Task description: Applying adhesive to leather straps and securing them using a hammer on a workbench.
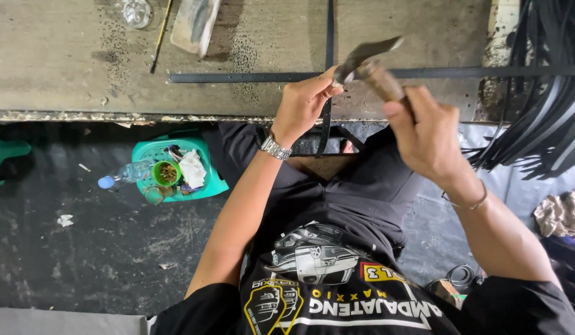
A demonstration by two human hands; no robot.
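My right hand (427,133) grips the wooden handle of a hammer (369,62), its metal head raised above the workbench edge. My left hand (303,102), with a metal watch on the wrist, pinches a narrow black strap (327,118) that hangs over the bench edge toward my lap. A second long black strap (250,77) with punched holes lies flat across the worn wooden workbench (70,62), crossing the first near the hammer head.
A bundle of black straps (542,124) hangs at the right. A green plastic stool (203,180) on the dark floor holds small cups and paper, with a plastic bottle (123,175) beside it. A glass (137,11), stick and wooden block lie on the bench.
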